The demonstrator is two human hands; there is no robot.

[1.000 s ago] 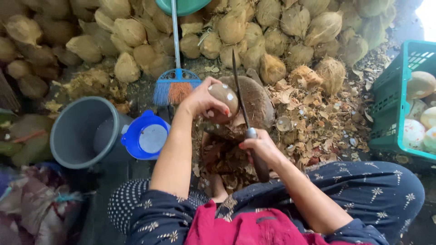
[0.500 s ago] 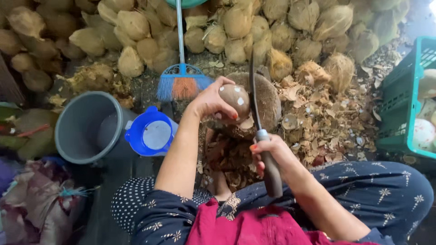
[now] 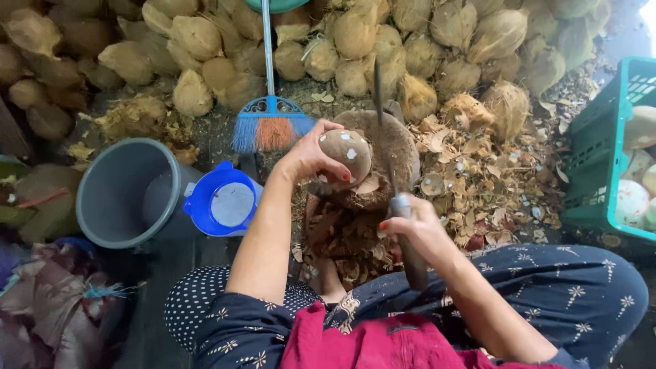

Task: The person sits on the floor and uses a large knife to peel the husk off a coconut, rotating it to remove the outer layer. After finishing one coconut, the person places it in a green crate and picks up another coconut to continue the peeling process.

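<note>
Left hand (image 3: 307,158) cups brown coconut (image 3: 346,153) over chopping block (image 3: 393,147) top edge. Right hand (image 3: 413,229) clenches knife (image 3: 386,137) handle, blade upright. Keep fingertips behind shell; strike shallow, glancing, away from thumb.

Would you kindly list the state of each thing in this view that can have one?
left hand: closed around the coconut, its grip firm
coconut: husked, partly chipped, held over the stump
right hand: gripping the knife handle
knife: raised, blade pointing away
stump: upright, chips around it
grey bucket: open
blue tub: open
green crate: holding peeled coconuts
broom: lying bristles toward the person
</note>
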